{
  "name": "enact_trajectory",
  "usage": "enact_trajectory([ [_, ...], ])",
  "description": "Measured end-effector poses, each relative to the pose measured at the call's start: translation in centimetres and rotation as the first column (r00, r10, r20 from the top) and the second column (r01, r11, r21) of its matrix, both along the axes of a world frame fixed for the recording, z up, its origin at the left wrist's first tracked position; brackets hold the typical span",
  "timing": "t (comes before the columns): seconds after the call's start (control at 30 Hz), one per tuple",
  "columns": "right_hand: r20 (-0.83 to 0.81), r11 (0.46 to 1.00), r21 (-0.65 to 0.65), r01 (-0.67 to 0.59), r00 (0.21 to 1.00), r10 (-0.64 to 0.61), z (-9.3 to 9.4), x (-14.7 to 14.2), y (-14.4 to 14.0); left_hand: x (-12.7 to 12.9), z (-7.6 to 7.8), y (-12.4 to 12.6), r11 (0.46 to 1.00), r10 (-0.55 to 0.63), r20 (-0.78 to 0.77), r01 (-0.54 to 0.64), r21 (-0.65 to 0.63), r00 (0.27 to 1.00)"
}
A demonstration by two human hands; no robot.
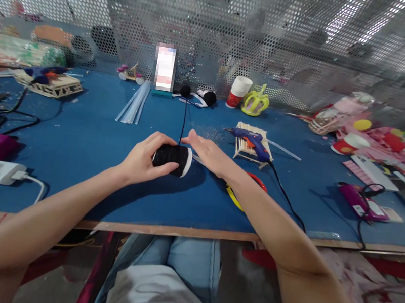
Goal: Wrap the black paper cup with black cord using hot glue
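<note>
Head view, largest first: blue worktable (83,148); your left hand (143,160), fingers wrapped around a black thread spool (172,158) held just above the tabletop; your right hand (208,153), fingers extended flat, touching the spool's far end; blue glue gun (252,141) on a popsicle-stick frame (244,150); black thread (184,115) running away from the spool.

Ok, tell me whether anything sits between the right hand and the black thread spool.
Nothing visible does. The left hand grips the black thread spool above the blue table, and the right hand lies open right beside the spool's white end, fingertips by the thread running up from it. The glue gun lies farther off.
</note>
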State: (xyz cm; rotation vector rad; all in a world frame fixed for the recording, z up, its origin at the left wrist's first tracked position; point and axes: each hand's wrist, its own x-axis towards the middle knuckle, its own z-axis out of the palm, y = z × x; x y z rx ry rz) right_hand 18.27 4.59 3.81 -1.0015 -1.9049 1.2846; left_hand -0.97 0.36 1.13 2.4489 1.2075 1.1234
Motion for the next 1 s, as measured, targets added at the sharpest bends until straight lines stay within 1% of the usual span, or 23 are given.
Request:
enact_trajectory([
  [0.07, -0.046, 0.997, -0.064, -0.039, 0.998, 0.036, -0.2, -0.9, 0.1, 0.0, 0.0, 0.0, 0.999, -0.033, -0.043, 0.034, 0.02, 0.999],
  [0.1, -0.092, 0.996, -0.08, -0.028, 0.996, 0.021, -0.2, -1.2, 0.2, 0.0, 0.0, 0.1, 0.999, -0.042, -0.056, 0.044, 0.025, 0.998],
  [0.13, -0.146, 0.997, -0.076, 0.005, 0.989, -0.016, -0.3, -1.4, 0.2, 0.0, 0.0, 0.1, 0.998, -0.048, -0.061, 0.049, 0.026, 0.997],
  [0.2, -0.239, 0.992, -0.032, 0.119, 0.963, -0.123, -0.2, -1.5, 0.2, 0.0, 0.0, 0.1, 0.999, -0.04, -0.047, 0.041, 0.006, 0.998],
  [0.27, -0.298, 0.977, 0.013, 0.214, 0.933, -0.201, -0.1, -1.1, 0.1, 0.0, 0.1, 0.2, 0.999, -0.013, -0.008, 0.012, -0.053, 1.0],
  [0.3, -0.31, 0.971, 0.028, 0.238, 0.925, -0.218, 0.1, -0.8, 0.1, 0.0, 0.1, 0.2, 0.995, 0.01, 0.015, -0.008, -0.098, 1.0],
  [0.43, -0.322, 0.955, 0.059, 0.289, 0.912, -0.256, 0.3, 0.2, 0.1, 0.1, 0.1, 0.2, 0.956, 0.108, 0.091, -0.078, -0.282, 0.99],
  [0.57, -0.317, 0.946, 0.115, 0.302, 0.914, -0.253, -0.1, 0.3, 0.4, 0.2, 0.1, 0.1, 0.932, 0.124, 0.078, -0.089, -0.35, 0.989],
  [0.67, -0.297, 0.938, 0.147, 0.313, 0.919, -0.26, -0.5, 0.2, 0.8, 0.3, 0.1, 0.0, 0.936, 0.095, 0.055, -0.07, -0.345, 0.994],
  [0.77, -0.268, 0.934, 0.169, 0.315, 0.926, -0.264, -0.8, 0.1, 1.1, 0.3, 0.0, -0.1, 0.953, 0.055, 0.045, -0.039, -0.3, 0.997],
  [1.0, -0.178, 0.933, 0.183, 0.31, 0.944, -0.279, -0.7, -0.2, 0.9, 0.5, 0.3, -0.6, 0.976, 0.003, 0.033, 0.004, -0.217, 0.999],
])
